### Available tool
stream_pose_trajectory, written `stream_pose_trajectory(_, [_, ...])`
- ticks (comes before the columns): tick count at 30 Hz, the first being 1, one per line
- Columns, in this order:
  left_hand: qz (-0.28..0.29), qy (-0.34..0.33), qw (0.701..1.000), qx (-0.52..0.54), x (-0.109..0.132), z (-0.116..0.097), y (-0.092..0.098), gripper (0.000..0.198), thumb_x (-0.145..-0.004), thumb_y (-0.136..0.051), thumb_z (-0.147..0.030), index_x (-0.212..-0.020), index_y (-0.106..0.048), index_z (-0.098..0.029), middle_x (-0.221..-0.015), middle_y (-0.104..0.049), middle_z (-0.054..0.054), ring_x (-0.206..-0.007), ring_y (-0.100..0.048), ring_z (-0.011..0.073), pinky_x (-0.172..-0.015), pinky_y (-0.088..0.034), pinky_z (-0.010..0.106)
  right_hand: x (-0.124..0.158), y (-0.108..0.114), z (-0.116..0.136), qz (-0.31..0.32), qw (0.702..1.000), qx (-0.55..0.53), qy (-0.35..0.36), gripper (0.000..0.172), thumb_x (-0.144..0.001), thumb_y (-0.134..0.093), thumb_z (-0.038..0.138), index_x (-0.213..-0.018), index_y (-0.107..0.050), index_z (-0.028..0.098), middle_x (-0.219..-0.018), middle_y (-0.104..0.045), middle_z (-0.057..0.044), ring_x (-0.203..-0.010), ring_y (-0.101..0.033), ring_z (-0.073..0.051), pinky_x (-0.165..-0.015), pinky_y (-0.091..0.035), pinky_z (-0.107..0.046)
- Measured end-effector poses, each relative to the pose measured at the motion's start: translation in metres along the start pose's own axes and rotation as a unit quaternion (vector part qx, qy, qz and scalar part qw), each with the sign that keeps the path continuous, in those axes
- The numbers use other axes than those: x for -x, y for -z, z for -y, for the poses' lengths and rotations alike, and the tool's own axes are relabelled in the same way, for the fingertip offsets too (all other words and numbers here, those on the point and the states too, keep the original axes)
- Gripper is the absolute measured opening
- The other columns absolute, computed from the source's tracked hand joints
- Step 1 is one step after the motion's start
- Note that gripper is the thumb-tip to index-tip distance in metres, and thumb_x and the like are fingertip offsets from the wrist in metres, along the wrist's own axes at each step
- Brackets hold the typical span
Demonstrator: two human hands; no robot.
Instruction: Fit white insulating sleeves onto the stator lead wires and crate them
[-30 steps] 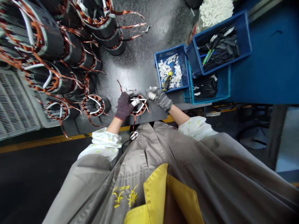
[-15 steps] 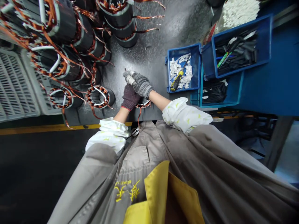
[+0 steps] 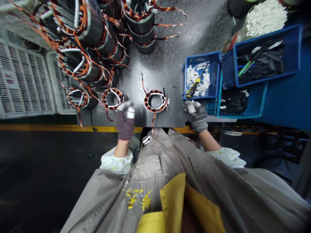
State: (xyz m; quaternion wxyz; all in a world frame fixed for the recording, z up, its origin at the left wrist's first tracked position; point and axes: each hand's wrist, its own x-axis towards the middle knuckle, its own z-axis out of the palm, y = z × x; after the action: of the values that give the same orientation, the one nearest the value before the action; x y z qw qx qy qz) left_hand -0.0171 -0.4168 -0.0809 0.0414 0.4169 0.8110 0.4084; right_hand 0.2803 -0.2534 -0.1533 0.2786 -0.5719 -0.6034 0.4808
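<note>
A stator [image 3: 155,101] with copper windings, white sleeving and loose leads stands upright on the dark metal tabletop between my hands, touched by neither. My left hand [image 3: 125,120], in a purple glove with white tape on a finger, is beside another small stator [image 3: 113,98]. Motion smears its fingers. In a grey glove with taped fingers, my right hand [image 3: 196,117] is at the table's front edge, just below the small blue bin [image 3: 202,58]. Its fingers are curled together, and whatever they may hold is hidden. A yellow-and-black screwdriver [image 3: 193,88] lies in that bin on white scraps.
Stacked stators [image 3: 97,32] with protruding copper leads crowd the left and back. White plastic baskets [image 3: 26,84] are at far left. On the right, a blue bin [image 3: 295,48] holds black sleeves and a green cutter; a teal bin [image 3: 262,103] stands below it.
My hands, together above the stator half a second ago, have parted. The left moved left and towards me, the right moved right to the small bin. The stator now shows fully.
</note>
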Motion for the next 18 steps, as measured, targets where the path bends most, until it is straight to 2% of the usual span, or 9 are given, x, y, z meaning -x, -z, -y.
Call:
stream_pose_trajectory(2, [0.065,-0.061,0.995,-0.052,0.011,-0.010,-0.009,0.037,-0.115,-0.054,-0.054,-0.130,-0.074,-0.027,-0.125,-0.084,0.010,-0.128,-0.076,0.0300,-0.123,-0.056,0.057,0.006,-0.003,-0.002,0.000,1.000,-0.021,-0.017,0.057,-0.096,-0.059,0.071,-0.109,-0.076,0.018,-0.102,-0.083,-0.015,-0.085,-0.079,-0.028,-0.095,-0.070,-0.055])
stream_pose_trajectory(5, [0.129,-0.147,0.976,-0.095,0.011,-0.019,-0.032,0.038,-0.114,-0.055,-0.047,-0.140,-0.074,-0.026,-0.132,-0.083,0.011,-0.130,-0.076,0.0299,-0.135,-0.043,0.057,0.005,-0.009,-0.002,0.022,1.000,0.001,0.004,0.058,-0.097,-0.059,0.072,-0.112,-0.079,0.020,-0.108,-0.085,-0.016,-0.092,-0.082,-0.030,-0.098,-0.070,-0.054])
stream_pose_trajectory(7, [0.178,-0.164,0.963,-0.117,0.005,-0.021,-0.048,0.047,-0.110,-0.064,-0.048,-0.149,-0.071,-0.023,-0.139,-0.081,0.014,-0.133,-0.075,0.0333,-0.142,-0.030,0.062,0.003,-0.011,0.003,0.026,0.998,0.044,0.042,0.055,-0.100,-0.058,0.068,-0.112,-0.082,0.020,-0.114,-0.086,-0.017,-0.103,-0.083,-0.033,-0.105,-0.068,-0.056])
stream_pose_trajectory(9, [0.238,-0.161,0.947,-0.147,-0.002,-0.023,-0.061,0.054,-0.106,-0.070,-0.050,-0.153,-0.070,-0.021,-0.144,-0.079,0.017,-0.138,-0.072,0.0380,-0.144,-0.016,0.069,0.001,-0.011,0.015,0.035,0.991,0.096,0.088,0.044,-0.103,-0.060,0.057,-0.109,-0.084,0.021,-0.116,-0.087,-0.016,-0.110,-0.083,-0.033,-0.110,-0.066,-0.055])
stream_pose_trajectory(11, [0.274,-0.151,0.933,-0.176,-0.008,-0.024,-0.070,0.051,-0.108,-0.067,-0.049,-0.150,-0.073,-0.021,-0.144,-0.079,0.019,-0.140,-0.071,0.0398,-0.143,-0.010,0.073,-0.004,-0.006,0.031,0.047,0.978,0.155,0.132,0.031,-0.104,-0.063,0.044,-0.106,-0.085,0.023,-0.112,-0.087,-0.013,-0.109,-0.083,-0.031,-0.109,-0.066,-0.049])
stream_pose_trajectory(12, [0.274,-0.144,0.932,-0.190,-0.012,-0.023,-0.073,0.049,-0.110,-0.064,-0.048,-0.148,-0.074,-0.020,-0.144,-0.079,0.020,-0.140,-0.070,0.0397,-0.142,-0.009,0.072,-0.010,-0.001,0.041,0.044,0.969,0.190,0.152,0.026,-0.104,-0.065,0.040,-0.106,-0.085,0.023,-0.111,-0.087,-0.013,-0.108,-0.082,-0.030,-0.109,-0.065,-0.046])
stream_pose_trajectory(14, [0.254,-0.122,0.935,-0.218,-0.024,-0.019,-0.079,0.052,-0.112,-0.060,-0.049,-0.148,-0.075,-0.015,-0.145,-0.077,0.024,-0.143,-0.068,0.0411,-0.141,-0.012,0.073,-0.027,0.022,0.059,0.001,0.947,0.274,0.167,0.024,-0.106,-0.067,0.036,-0.107,-0.086,0.022,-0.111,-0.086,-0.013,-0.110,-0.080,-0.029,-0.110,-0.062,-0.044])
stream_pose_trajectory(18, [0.211,-0.038,0.946,-0.244,-0.054,-0.025,-0.086,0.057,-0.111,-0.056,-0.053,-0.151,-0.072,-0.015,-0.151,-0.072,0.026,-0.148,-0.062,0.0441,-0.133,-0.027,0.073,-0.068,0.105,0.092,-0.128,0.895,0.416,0.101,0.032,-0.108,-0.062,0.038,-0.110,-0.084,0.016,-0.123,-0.082,-0.019,-0.120,-0.073,-0.037,-0.116,-0.054,-0.055])
